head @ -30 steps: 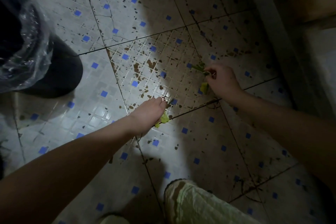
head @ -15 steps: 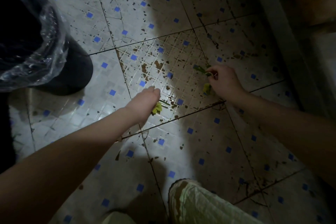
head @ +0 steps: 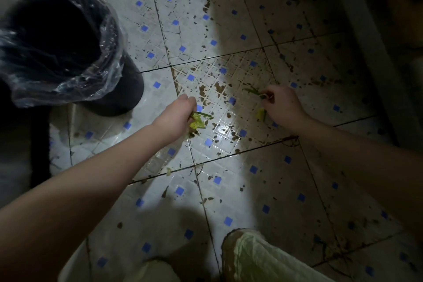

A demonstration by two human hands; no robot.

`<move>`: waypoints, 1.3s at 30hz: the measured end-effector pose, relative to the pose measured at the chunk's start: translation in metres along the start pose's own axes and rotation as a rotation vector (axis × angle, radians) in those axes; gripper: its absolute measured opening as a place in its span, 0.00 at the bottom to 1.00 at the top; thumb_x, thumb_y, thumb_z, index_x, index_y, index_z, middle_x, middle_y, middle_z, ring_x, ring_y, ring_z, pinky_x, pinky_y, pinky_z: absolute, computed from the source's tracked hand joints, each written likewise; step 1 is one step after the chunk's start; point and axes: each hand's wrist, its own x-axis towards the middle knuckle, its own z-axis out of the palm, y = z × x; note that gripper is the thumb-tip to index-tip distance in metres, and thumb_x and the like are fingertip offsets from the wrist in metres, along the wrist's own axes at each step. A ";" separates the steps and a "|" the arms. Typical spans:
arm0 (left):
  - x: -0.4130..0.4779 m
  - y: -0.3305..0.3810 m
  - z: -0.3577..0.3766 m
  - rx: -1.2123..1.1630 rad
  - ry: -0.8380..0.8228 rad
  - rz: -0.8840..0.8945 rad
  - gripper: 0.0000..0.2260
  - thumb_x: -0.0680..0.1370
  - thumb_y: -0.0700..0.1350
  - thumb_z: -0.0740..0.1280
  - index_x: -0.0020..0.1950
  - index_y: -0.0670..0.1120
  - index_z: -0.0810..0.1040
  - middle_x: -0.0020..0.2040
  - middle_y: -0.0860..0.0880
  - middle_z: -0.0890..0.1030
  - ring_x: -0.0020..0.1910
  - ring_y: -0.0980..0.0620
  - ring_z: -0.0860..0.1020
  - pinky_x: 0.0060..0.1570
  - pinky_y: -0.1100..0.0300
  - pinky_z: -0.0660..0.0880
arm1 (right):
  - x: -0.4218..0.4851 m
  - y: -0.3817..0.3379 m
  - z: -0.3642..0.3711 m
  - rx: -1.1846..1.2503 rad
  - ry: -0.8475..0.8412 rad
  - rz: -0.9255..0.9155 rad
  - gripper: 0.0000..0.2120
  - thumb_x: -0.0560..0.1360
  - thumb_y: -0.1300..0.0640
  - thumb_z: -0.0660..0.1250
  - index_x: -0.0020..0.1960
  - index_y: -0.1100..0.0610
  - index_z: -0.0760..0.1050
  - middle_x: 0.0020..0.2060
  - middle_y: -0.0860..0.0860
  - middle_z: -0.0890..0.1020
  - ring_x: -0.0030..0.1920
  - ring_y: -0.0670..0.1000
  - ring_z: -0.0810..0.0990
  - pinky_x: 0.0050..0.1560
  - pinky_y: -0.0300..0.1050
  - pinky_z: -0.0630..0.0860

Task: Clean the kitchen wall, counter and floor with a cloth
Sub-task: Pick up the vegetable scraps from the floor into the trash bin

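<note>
The floor [head: 240,178] is white tile with small blue squares, spotted with brown dirt. My left hand [head: 177,119] is closed on yellow-green vegetable scraps [head: 196,122], lifted a little off the tiles. My right hand [head: 282,107] pinches a thin green stem [head: 254,92] at the fingertips, and a yellow scrap [head: 261,113] shows under its palm. A small pale scrap [head: 169,171] lies on the tile below my left forearm. No cloth is in sight.
A black bin [head: 68,52] lined with a clear plastic bag stands at the left, its mouth open. A dark cabinet base or wall [head: 370,64] runs down the right side. My knee in pale cloth [head: 263,258] is at the bottom.
My left hand has risen from the tile with the yellow-green scraps and moved left, toward the bin. My right hand keeps hold of the green stem. The view has shifted left.
</note>
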 end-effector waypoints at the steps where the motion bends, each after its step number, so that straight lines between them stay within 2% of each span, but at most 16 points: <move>1: -0.002 -0.002 -0.002 -0.011 0.010 0.000 0.07 0.74 0.32 0.62 0.50 0.38 0.72 0.49 0.40 0.71 0.44 0.41 0.73 0.46 0.50 0.71 | 0.001 -0.003 0.001 0.000 -0.001 0.000 0.13 0.77 0.65 0.63 0.60 0.60 0.76 0.53 0.56 0.80 0.47 0.47 0.74 0.47 0.39 0.70; 9: -0.016 -0.005 -0.024 -0.023 0.081 -0.028 0.07 0.73 0.31 0.63 0.48 0.41 0.72 0.46 0.44 0.69 0.43 0.44 0.72 0.41 0.57 0.66 | 0.002 -0.023 0.006 -0.031 -0.010 -0.039 0.12 0.78 0.64 0.62 0.60 0.60 0.76 0.53 0.56 0.80 0.48 0.49 0.76 0.48 0.42 0.73; 12: -0.020 -0.006 -0.034 -0.018 0.108 -0.020 0.08 0.73 0.32 0.63 0.46 0.43 0.70 0.45 0.46 0.69 0.44 0.43 0.72 0.42 0.56 0.67 | 0.003 -0.033 0.004 -0.039 -0.006 -0.060 0.10 0.77 0.64 0.62 0.57 0.59 0.77 0.46 0.56 0.81 0.39 0.48 0.76 0.43 0.44 0.75; 14: -0.022 -0.004 -0.044 -0.005 0.121 -0.031 0.09 0.74 0.32 0.63 0.45 0.45 0.68 0.46 0.46 0.68 0.43 0.44 0.72 0.41 0.56 0.67 | 0.003 -0.041 0.001 -0.022 -0.005 -0.085 0.09 0.77 0.64 0.62 0.55 0.60 0.77 0.44 0.56 0.81 0.37 0.47 0.75 0.43 0.46 0.76; 18: -0.029 -0.001 -0.065 0.010 0.178 -0.037 0.09 0.75 0.32 0.62 0.44 0.45 0.68 0.46 0.45 0.68 0.42 0.46 0.71 0.41 0.57 0.65 | 0.004 -0.060 -0.003 0.026 0.005 -0.152 0.09 0.76 0.66 0.63 0.54 0.61 0.77 0.47 0.57 0.81 0.46 0.52 0.77 0.50 0.53 0.77; 21: -0.034 -0.001 -0.076 0.018 0.208 -0.024 0.11 0.74 0.30 0.61 0.44 0.46 0.68 0.46 0.46 0.68 0.41 0.46 0.71 0.41 0.56 0.66 | 0.011 -0.078 -0.004 0.007 0.023 -0.168 0.11 0.75 0.68 0.63 0.56 0.61 0.77 0.50 0.57 0.81 0.50 0.53 0.78 0.51 0.48 0.76; 23: -0.037 0.001 -0.084 0.039 0.227 -0.016 0.13 0.73 0.27 0.60 0.45 0.45 0.69 0.46 0.46 0.68 0.42 0.45 0.71 0.42 0.55 0.68 | 0.013 -0.091 -0.005 -0.005 0.033 -0.187 0.12 0.76 0.68 0.63 0.57 0.61 0.77 0.51 0.56 0.81 0.48 0.50 0.78 0.47 0.41 0.73; 25: -0.039 0.002 -0.092 0.057 0.243 -0.008 0.14 0.71 0.26 0.60 0.46 0.44 0.70 0.46 0.46 0.67 0.42 0.45 0.71 0.43 0.57 0.67 | 0.014 -0.104 -0.005 -0.009 0.036 -0.214 0.12 0.76 0.66 0.63 0.59 0.61 0.77 0.53 0.56 0.81 0.48 0.49 0.77 0.48 0.40 0.71; 28: -0.042 0.003 -0.105 0.092 0.277 -0.001 0.13 0.71 0.27 0.60 0.48 0.42 0.72 0.46 0.46 0.67 0.44 0.45 0.71 0.43 0.58 0.66 | 0.015 -0.121 -0.004 0.014 0.044 -0.262 0.12 0.77 0.65 0.63 0.60 0.60 0.76 0.53 0.56 0.81 0.46 0.49 0.77 0.46 0.40 0.74; 31: -0.047 0.005 -0.120 0.132 0.314 -0.001 0.12 0.70 0.26 0.61 0.49 0.39 0.72 0.48 0.42 0.69 0.45 0.43 0.72 0.44 0.52 0.69 | 0.017 -0.140 -0.003 0.002 0.062 -0.324 0.11 0.77 0.65 0.62 0.58 0.60 0.78 0.51 0.56 0.81 0.45 0.51 0.79 0.44 0.42 0.75; 33: -0.051 0.004 -0.128 0.159 0.341 -0.014 0.13 0.69 0.26 0.62 0.50 0.39 0.71 0.49 0.41 0.70 0.44 0.42 0.72 0.43 0.50 0.71 | 0.018 -0.153 -0.003 -0.013 0.068 -0.364 0.11 0.77 0.65 0.62 0.58 0.59 0.78 0.51 0.56 0.81 0.47 0.52 0.79 0.47 0.45 0.77; 35: -0.056 0.001 -0.136 0.188 0.380 -0.013 0.13 0.69 0.26 0.63 0.50 0.40 0.71 0.49 0.41 0.69 0.43 0.43 0.72 0.41 0.52 0.70 | 0.017 -0.165 -0.004 -0.020 0.071 -0.403 0.11 0.77 0.64 0.62 0.58 0.59 0.78 0.51 0.56 0.81 0.49 0.53 0.79 0.52 0.49 0.78; 37: -0.062 -0.003 -0.143 0.216 0.417 -0.026 0.14 0.69 0.28 0.65 0.50 0.41 0.70 0.49 0.42 0.69 0.43 0.43 0.72 0.39 0.53 0.69 | 0.017 -0.177 -0.006 -0.029 0.073 -0.439 0.11 0.77 0.65 0.62 0.57 0.59 0.78 0.50 0.56 0.81 0.49 0.54 0.79 0.52 0.52 0.78; 39: -0.070 -0.008 -0.153 0.213 0.432 -0.066 0.14 0.69 0.29 0.66 0.50 0.41 0.69 0.50 0.42 0.68 0.42 0.43 0.71 0.39 0.51 0.70 | 0.020 -0.187 -0.009 -0.034 0.078 -0.471 0.11 0.77 0.65 0.61 0.57 0.60 0.78 0.49 0.55 0.81 0.48 0.53 0.78 0.48 0.49 0.77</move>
